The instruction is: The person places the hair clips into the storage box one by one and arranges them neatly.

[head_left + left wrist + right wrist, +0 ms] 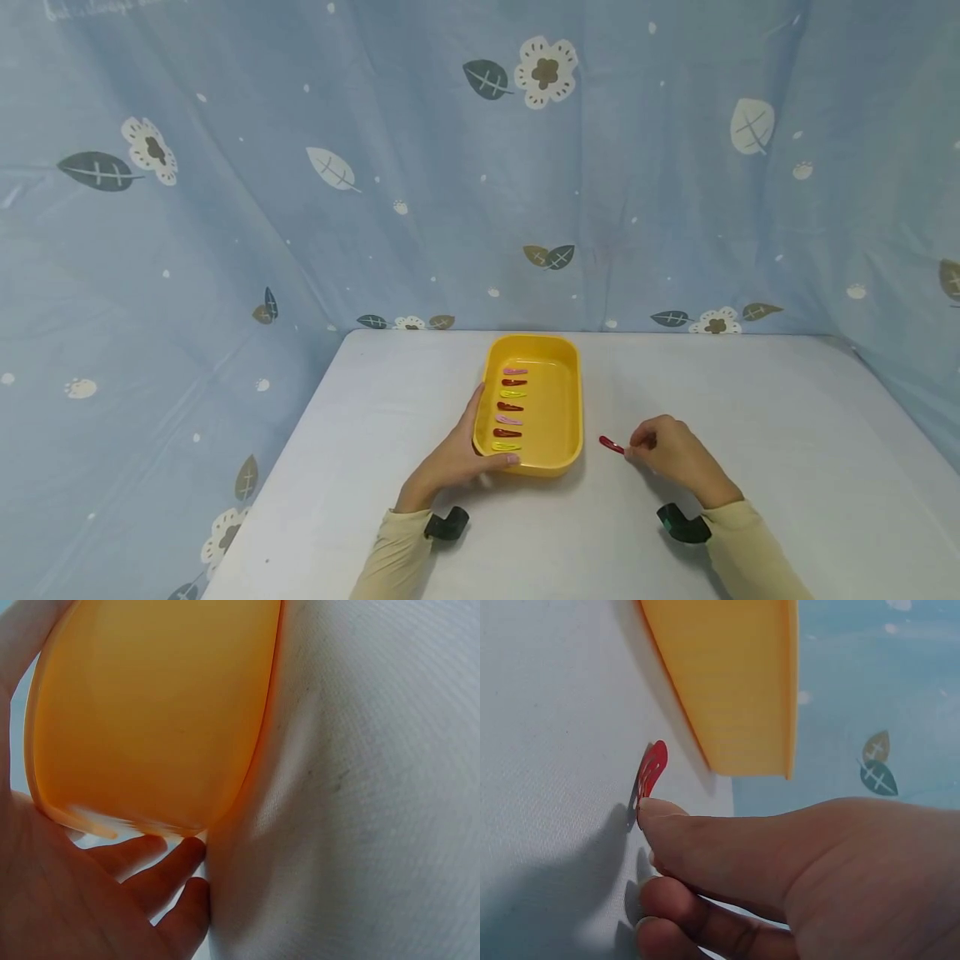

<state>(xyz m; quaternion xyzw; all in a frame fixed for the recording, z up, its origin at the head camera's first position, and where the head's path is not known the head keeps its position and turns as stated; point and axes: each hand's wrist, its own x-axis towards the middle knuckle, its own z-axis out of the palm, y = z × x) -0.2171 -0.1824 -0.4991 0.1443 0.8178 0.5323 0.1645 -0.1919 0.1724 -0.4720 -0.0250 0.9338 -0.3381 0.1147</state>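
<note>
A shallow yellow tray (pixel 557 408) stands on the table, and my left hand (pixel 452 460) holds it by the near left corner. The thumb lies over the near rim while the fingers run along the left wall; the left wrist view shows the tray's outer side close up. Inside, several snap hair clips lie in a column along the left half, such as a pink clip (pixel 515 372), a dark red clip (pixel 507 433) and a yellow clip (pixel 506 447). Right of the tray, my right hand (pixel 675 457) pinches one end of a red hair clip (pixel 656 763) between thumb and forefinger, close over the tabletop.
A white cloth covers the table (pixel 787 433). Behind it and on the left hangs a blue curtain (pixel 420 150) printed with flowers and leaves. Dark bands with camera mounts (pixel 684 525) sit at both wrists.
</note>
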